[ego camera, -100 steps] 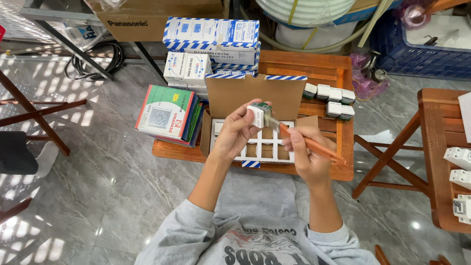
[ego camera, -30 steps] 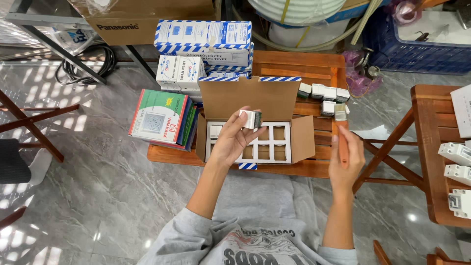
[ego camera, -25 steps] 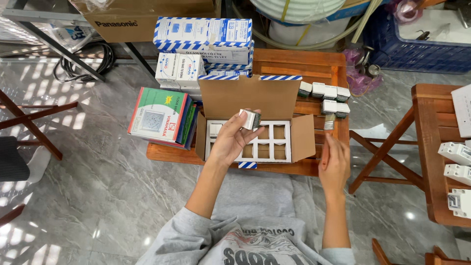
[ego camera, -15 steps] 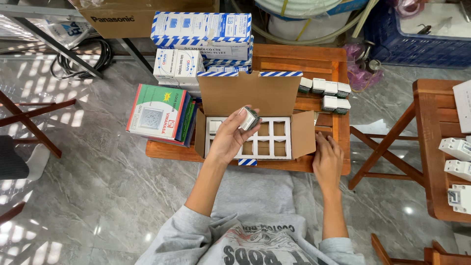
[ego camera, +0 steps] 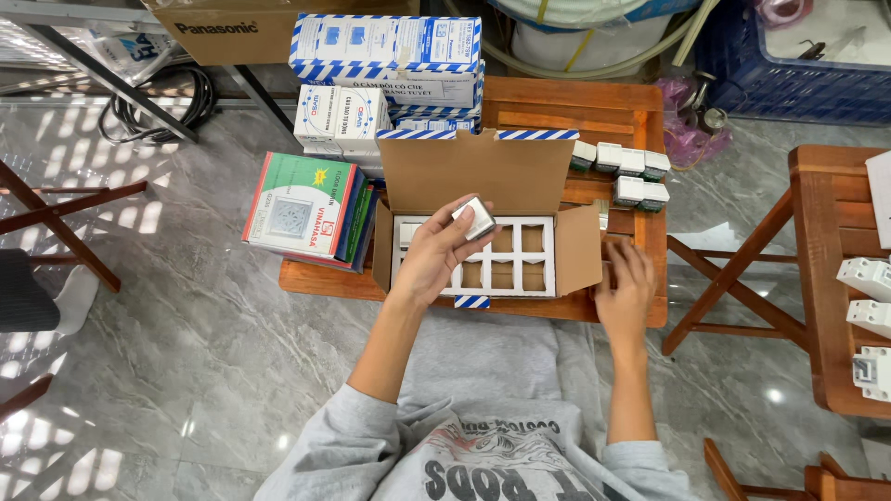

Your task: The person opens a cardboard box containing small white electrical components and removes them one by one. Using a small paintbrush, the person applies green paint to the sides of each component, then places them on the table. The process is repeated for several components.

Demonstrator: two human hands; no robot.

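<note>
I'm seeing left hand (ego camera: 436, 260) gripping small grey module (ego camera: 474, 220) above divided carton (ego camera: 483, 260); right hand (ego camera: 625, 289) resting loose at tabletop (ego camera: 566, 102) right edge, grasping nothing.

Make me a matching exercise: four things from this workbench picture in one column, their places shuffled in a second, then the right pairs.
Things:
1. small grey module
2. open cardboard box
3. right hand
4. green and red boxes

Places:
A. stacked left of the open box
B. flat on the wooden table, right of the box
C. in the grip of the left hand
D. on the table, holding a white divider grid

Pairs: 1-C, 2-D, 3-B, 4-A
</note>
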